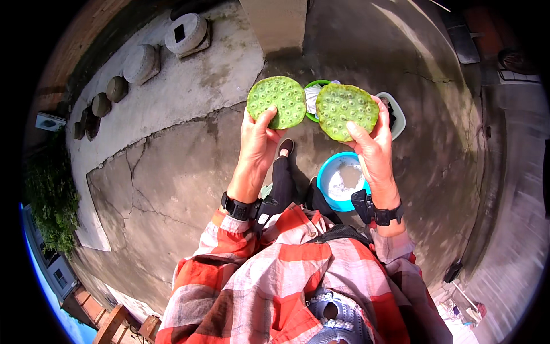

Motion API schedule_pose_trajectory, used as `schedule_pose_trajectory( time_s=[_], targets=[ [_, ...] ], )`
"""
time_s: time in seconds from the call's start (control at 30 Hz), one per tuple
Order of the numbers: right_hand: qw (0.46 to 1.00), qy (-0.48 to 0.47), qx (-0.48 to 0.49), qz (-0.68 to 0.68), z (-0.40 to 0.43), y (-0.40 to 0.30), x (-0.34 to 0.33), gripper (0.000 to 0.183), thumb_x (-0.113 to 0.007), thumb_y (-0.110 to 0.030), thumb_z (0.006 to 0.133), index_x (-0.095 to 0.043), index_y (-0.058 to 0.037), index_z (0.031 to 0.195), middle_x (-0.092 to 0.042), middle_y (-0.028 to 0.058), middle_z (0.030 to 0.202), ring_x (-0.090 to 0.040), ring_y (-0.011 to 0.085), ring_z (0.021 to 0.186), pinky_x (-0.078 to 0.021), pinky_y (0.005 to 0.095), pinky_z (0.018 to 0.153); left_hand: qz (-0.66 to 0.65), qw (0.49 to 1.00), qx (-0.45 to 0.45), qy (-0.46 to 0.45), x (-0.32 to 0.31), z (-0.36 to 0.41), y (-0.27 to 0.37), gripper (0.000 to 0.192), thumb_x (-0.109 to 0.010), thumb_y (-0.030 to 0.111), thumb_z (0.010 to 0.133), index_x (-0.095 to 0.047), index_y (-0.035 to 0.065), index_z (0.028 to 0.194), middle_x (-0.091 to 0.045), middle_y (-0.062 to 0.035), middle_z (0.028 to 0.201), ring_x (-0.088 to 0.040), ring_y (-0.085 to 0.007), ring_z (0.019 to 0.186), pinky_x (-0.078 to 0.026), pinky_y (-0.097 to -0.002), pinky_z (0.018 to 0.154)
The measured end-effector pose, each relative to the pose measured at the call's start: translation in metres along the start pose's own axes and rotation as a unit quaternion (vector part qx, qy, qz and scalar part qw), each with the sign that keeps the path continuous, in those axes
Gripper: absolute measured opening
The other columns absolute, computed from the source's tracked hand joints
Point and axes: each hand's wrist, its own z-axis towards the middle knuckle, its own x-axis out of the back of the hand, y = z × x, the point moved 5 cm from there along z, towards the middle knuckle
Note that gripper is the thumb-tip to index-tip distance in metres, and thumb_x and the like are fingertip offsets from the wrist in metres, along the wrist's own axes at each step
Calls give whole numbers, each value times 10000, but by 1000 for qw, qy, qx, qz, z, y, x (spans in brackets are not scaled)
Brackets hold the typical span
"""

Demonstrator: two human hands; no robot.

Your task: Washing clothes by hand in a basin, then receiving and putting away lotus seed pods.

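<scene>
Two flat green lotus seed pods are held up side by side, their seeded faces towards me. My left hand [259,135] grips the left lotus seed pod [285,96] by its lower edge, thumb on the face. In my right hand [373,146] is the right lotus seed pod [343,107], which has a browner, uneven rim. The two pods are a small gap apart. Fingers behind both pods are mostly hidden. Below my right hand, a blue basin [322,189] with sudsy water stands on the ground, partly covered by the forearm.
Behind the pods sit a green basin [311,117] with white cloth and a pale tub [400,118] with dark contents. Round stone drums [187,32] line the concrete strip at upper left. Cracked concrete ground [172,172] surrounds my feet. A wall corner [275,26] rises ahead.
</scene>
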Motion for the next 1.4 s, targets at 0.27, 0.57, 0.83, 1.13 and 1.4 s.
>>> schedule_pose_trajectory(
  time_s=[0.27, 0.57, 0.83, 1.13, 1.4],
  targets=[
    [992, -106, -18, -68, -2, 38, -100, 539, -608, -12, 742, -318, -69, 1193, -461, 84, 1084, -485, 149, 976, -442, 262, 785, 111, 976, -168, 88, 74, -32, 68, 497, -548, 3, 775, -346, 82, 1221, -465, -77, 1137, -492, -180, 1015, -450, -338, 829],
    [856, -186, 179, -448, 42, 149, -287, 614, -678, -58, 650, -391, -122, 1189, -376, 188, 1155, -417, 344, 1074, -417, 360, 845, 266, 897, -309, 171, 176, 11, 170, 552, -520, -29, 746, -238, 23, 1218, -350, -105, 1166, -375, -175, 1095, -322, -293, 929],
    [772, -287, 227, -520, 56, 196, -380, 660, -695, -123, 613, -439, -239, 1210, -348, 177, 1179, -399, 351, 1047, -403, 403, 841, 121, 936, -288, 164, 251, 31, 226, 621, -420, -58, 656, -223, 14, 1240, -332, -115, 1198, -351, -192, 1128, -300, -310, 960],
    [667, -422, 329, -519, 52, 219, -480, 673, -706, -100, 581, -480, -313, 1178, -368, 152, 1162, -421, 320, 977, -455, 368, 757, -13, 931, -340, 132, 299, 1, 293, 784, -521, 164, 625, -145, 45, 1303, -336, -132, 1246, -324, -253, 1193, -240, -367, 1018],
    [625, -543, 390, -404, 31, 236, -540, 719, -721, -100, 530, -478, -281, 1182, -403, 133, 1162, -424, 313, 965, -443, 357, 782, -109, 870, -390, 282, 333, -28, 307, 679, -683, 247, 728, -262, 81, 1234, -403, -91, 1176, -431, -199, 1078, -377, -344, 911]
  ],
)
